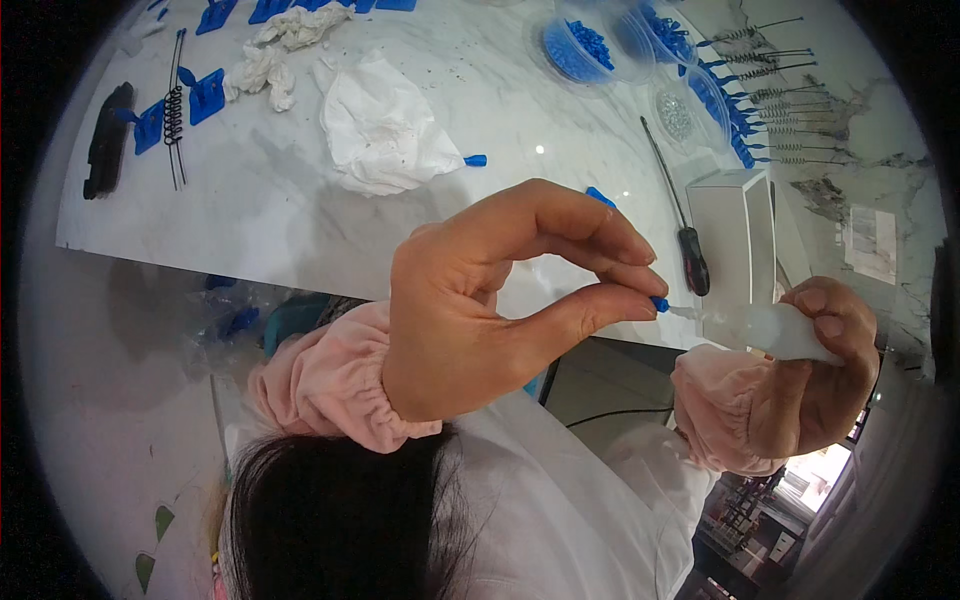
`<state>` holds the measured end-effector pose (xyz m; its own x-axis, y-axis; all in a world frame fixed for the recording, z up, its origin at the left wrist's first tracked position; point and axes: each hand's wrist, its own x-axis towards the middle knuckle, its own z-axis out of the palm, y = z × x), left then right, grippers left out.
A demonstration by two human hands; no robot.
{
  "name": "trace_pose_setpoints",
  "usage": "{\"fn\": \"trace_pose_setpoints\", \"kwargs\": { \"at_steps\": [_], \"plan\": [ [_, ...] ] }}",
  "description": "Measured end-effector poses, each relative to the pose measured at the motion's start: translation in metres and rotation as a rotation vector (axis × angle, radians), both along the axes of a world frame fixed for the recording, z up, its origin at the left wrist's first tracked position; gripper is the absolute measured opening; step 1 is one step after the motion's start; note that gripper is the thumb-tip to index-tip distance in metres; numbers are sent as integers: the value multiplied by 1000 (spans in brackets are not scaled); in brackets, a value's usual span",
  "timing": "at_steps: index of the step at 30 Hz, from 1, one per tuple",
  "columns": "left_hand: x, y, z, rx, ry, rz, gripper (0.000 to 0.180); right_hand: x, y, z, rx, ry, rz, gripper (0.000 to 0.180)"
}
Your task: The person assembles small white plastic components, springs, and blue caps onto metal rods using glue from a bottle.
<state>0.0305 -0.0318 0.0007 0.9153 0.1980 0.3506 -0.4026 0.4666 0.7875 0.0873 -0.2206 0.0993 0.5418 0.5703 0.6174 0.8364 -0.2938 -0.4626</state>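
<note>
My left hand [470, 300], in a pink cuff, pinches a small blue plastic piece [660, 304] between thumb and fingertips above the near edge of the table. From the right, my right hand [835, 370] wraps round a whitish squeeze bottle [765, 329] lying on its side in the air. The bottle's thin nozzle points left, its tip at the blue piece; whether it touches or enters the piece I cannot tell. Most of the blue piece is hidden by my fingers.
A screwdriver [692, 262] lies beside a white box [732, 225]. Behind are a tub of blue pieces [578, 52], a tub of clear beads [676, 113] and several springs on rods [790, 108]. Crumpled tissue [380, 130], blue clips [207, 97] and black springs [173, 115] lie left.
</note>
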Motion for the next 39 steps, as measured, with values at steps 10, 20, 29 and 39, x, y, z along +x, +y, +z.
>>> {"fn": "trace_pose_setpoints", "kwargs": {
  "at_steps": [10,20,29,39],
  "plan": [
    [0,-4,3,-89,51,-74,35,1,-10,-25,425,390,25,32],
    [0,2,-1,-125,146,-14,35,38,-45,-113,631,880,-218,41],
    [-9,28,-20,-126,236,171,30,70,-72,-146,248,658,-467,36],
    [-25,79,-44,-137,230,435,28,10,-13,-91,165,-41,-726,45]
  ]
}}
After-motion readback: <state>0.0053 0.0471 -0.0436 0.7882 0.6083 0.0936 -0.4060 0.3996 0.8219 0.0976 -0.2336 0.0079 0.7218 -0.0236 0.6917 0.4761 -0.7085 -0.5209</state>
